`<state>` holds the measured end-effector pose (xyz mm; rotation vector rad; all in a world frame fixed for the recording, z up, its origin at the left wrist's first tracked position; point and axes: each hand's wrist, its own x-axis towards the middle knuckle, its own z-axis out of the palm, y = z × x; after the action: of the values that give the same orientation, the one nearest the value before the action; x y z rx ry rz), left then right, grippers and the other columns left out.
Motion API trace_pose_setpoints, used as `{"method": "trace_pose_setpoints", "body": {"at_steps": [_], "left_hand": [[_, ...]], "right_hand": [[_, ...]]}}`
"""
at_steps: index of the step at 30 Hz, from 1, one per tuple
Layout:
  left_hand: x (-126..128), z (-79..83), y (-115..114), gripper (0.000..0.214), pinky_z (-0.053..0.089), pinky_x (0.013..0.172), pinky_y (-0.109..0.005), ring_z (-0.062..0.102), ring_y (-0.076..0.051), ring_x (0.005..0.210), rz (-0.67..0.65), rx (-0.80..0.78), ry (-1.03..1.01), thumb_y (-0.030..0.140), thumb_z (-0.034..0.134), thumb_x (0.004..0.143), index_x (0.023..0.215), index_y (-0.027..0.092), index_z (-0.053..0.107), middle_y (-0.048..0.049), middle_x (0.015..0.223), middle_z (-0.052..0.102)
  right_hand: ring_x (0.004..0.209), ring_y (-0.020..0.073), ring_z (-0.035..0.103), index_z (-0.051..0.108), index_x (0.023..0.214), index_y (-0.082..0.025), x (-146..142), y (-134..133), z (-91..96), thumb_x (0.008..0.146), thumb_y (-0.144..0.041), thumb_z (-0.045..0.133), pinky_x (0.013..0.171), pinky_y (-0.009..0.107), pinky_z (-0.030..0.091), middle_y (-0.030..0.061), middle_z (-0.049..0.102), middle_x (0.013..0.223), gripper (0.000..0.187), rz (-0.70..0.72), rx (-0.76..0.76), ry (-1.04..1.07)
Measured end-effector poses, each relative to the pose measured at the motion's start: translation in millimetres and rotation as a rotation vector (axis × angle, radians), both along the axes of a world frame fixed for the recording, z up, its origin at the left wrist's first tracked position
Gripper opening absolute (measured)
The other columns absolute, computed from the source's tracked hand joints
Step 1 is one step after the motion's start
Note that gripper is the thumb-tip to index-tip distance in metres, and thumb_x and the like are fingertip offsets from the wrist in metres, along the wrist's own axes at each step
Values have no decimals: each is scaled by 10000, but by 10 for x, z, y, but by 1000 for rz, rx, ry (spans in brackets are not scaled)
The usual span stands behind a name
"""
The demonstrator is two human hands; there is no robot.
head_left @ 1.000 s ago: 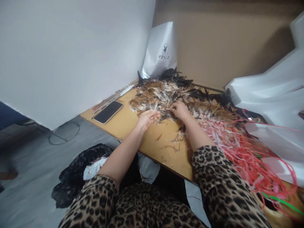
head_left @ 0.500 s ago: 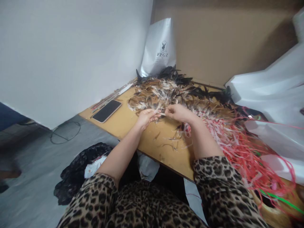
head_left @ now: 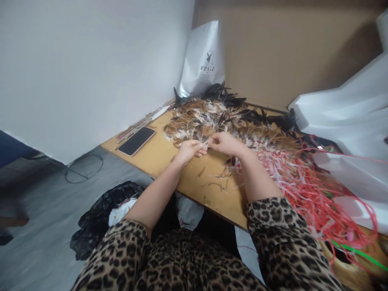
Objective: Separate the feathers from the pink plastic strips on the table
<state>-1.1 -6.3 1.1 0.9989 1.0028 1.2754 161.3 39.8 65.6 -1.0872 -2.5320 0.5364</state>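
Note:
At the middle of the table my left hand (head_left: 190,150) is closed, its thumb and fingers pinching a brown and white feather (head_left: 203,133) that fans out above the fingertips. My right hand (head_left: 223,143) almost touches it from the right, with thumb and forefinger pinched together near the feather's base. What sits between the right fingertips is too small to make out. Just beyond both hands spreads a pile of brown, white and black feathers (head_left: 194,115). Loose feather scraps (head_left: 222,178) lie on the table below the right hand.
A phone (head_left: 137,141) lies on the wooden table (head_left: 169,161) at the left. Red and pink ribbons (head_left: 309,194) tangle along the right side. A white printed bag (head_left: 206,60) stands at the back corner, and white sheeting (head_left: 348,105) bulges at the right. Black plastic (head_left: 100,218) lies on the floor.
My right hand has come slightly left, closer to my left hand. The pale strip seen between the fingertips before is now mostly covered. The feather fan shows more plainly above the left hand.

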Motion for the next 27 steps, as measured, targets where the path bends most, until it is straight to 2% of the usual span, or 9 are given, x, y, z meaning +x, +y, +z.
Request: {"method": "trace_pose_setpoints", "body": {"at_steps": [5,10,12,15,20,27], "left_hand": [[-1,4,16,145,457,485,-166,606,-86,514,27,-10,-65,212,671,692,723,77,630,-62,646,659],[-51,-2,67,92,457,520,-146,597,-60,532,150,-36,-251,171,637,727,707,82,622,-43,638,648],[-78,-12,88,79,464,541,-147,607,-62,560,191,-34,-317,162,620,743,720,87,623,-46,658,654],[-101,-29,108,69,472,563,-152,615,-66,583,220,-27,-366,156,602,757,735,95,625,-52,685,664],[-86,-29,105,63,461,542,-138,596,-54,541,184,12,-385,154,612,748,754,96,635,-40,634,654],[-59,20,61,150,460,547,-143,606,-63,561,153,16,-313,229,678,694,742,95,633,-41,641,652]], "right_hand": [[579,107,512,629,675,-138,7,27,-20,665,-267,560,563,217,371,13,630,642,146,-42,-101,194],[530,97,484,658,721,-133,38,91,-36,631,-350,636,539,232,374,16,625,624,235,-278,-166,473],[516,91,469,662,699,-132,15,87,-61,621,-378,652,535,234,370,12,617,601,259,-322,-214,561],[509,85,460,663,676,-131,-102,17,-108,590,-407,688,538,235,375,7,611,585,290,-306,-321,595],[557,101,516,638,716,-138,-383,-120,-194,504,-415,753,565,238,411,15,632,637,367,-222,-466,697],[519,81,467,592,644,-155,-476,-118,-285,566,-364,700,554,233,394,-21,583,594,248,-307,-384,868]]}}
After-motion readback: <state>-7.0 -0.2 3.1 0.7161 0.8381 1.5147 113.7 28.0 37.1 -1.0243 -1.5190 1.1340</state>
